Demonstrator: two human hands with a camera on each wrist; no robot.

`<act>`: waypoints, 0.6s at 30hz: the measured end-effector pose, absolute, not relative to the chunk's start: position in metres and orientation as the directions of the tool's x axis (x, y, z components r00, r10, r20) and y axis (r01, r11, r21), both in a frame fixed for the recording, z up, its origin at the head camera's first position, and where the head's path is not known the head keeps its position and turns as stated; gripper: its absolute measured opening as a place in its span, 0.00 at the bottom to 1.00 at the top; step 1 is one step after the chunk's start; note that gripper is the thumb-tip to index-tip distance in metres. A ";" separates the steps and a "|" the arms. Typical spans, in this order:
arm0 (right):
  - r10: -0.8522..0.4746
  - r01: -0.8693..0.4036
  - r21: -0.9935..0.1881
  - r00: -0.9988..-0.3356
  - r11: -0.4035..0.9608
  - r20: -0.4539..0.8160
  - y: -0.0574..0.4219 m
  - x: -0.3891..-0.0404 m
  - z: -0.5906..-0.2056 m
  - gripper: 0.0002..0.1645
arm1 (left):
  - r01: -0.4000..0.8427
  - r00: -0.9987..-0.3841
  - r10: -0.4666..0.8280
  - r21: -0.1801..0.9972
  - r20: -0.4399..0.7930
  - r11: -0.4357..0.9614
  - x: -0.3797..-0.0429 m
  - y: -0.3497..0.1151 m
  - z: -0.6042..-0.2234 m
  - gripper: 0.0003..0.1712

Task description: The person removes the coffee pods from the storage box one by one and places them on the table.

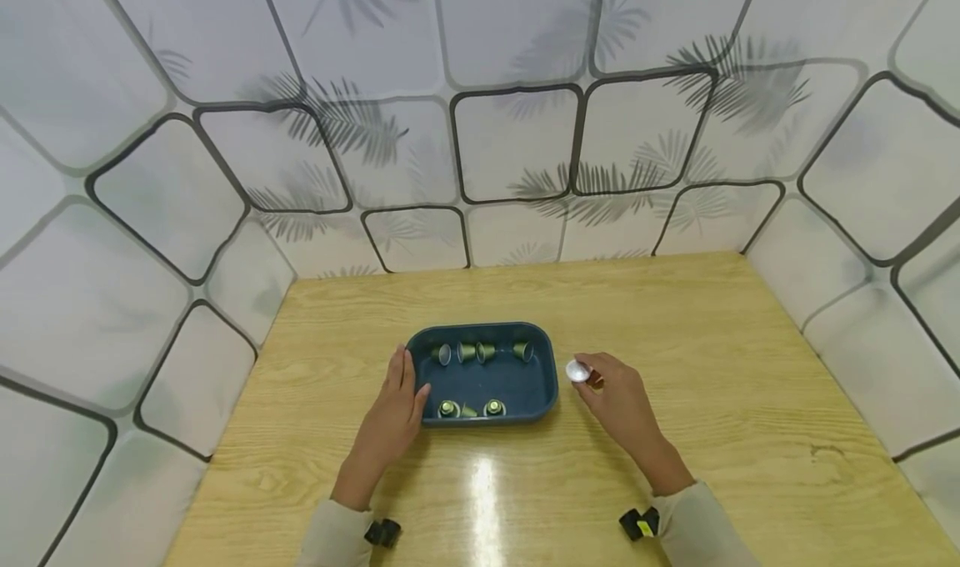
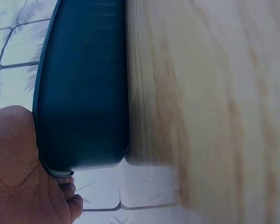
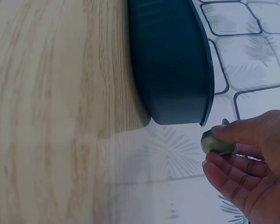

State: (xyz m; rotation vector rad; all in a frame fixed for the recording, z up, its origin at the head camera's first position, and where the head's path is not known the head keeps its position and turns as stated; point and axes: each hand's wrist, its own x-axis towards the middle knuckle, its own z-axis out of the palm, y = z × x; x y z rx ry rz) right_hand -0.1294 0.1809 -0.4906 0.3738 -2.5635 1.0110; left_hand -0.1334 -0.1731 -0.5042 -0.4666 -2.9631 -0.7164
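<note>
Right of lower centre, the right hand [image 1: 621, 396] pinches a pod [image 3: 219, 144]; at lower centre, the left hand [image 1: 390, 410], fingers straight, touches the tray [image 1: 487, 383].

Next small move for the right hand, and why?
Probably lift the capsule over the tray's right rim and lower it into the bare middle: the right hand pinches it just outside that rim, similar capsules lie inside, and the left hand holds the left end.
</note>
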 end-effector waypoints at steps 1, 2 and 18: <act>-0.107 -0.364 -0.598 -0.901 0.714 0.420 0.182 -0.130 -0.492 0.22 | 0.303 -0.953 0.277 0.435 0.125 0.848 -0.133 -0.173 -0.504 0.40; -0.103 -0.362 -0.596 -0.900 0.717 0.424 0.182 -0.132 -0.493 0.22 | 0.301 -0.954 0.276 0.434 0.121 0.849 -0.133 -0.173 -0.505 0.41; -0.127 -0.305 -0.545 -0.932 0.781 0.339 0.189 -0.149 -0.499 0.20 | 0.311 -0.950 0.287 0.421 0.121 0.852 -0.132 -0.173 -0.503 0.40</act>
